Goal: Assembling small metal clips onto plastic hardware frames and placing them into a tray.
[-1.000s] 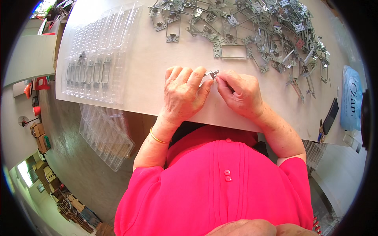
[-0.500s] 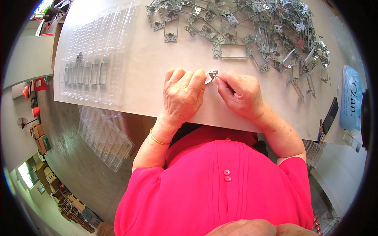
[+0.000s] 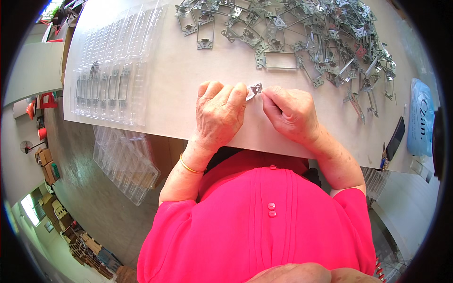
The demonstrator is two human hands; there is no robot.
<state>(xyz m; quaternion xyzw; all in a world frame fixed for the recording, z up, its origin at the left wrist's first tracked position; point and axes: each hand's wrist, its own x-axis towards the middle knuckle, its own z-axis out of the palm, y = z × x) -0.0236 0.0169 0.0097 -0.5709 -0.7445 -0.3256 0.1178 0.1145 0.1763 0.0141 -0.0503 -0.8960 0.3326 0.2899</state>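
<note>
Gripping a bracket [image 3: 255, 89] in bent left fingers [image 3: 237, 95]; pinching its right edge with curled right fingers [image 3: 277, 98].

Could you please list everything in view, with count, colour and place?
Small metal piece: one, silver, picture centre
Table: one, whitish, across upper half
Metal frames: uncounted heap, silver, table's far side
Tabletop trays: count unclear, clear, left, holding metal frames
Lower trays: several, clear, below table's near edge, left
Phone-like object: one, black, table's right
Bag: one, blue, far right
Boxes: several, brown, left background
Fan: one, dark, left background
Bangle: one, gold, left wrist
Shirt: one, pink, bottom centre
Left hand: one, bare, holding the piece
Right hand: one, bare, at the piece
</note>
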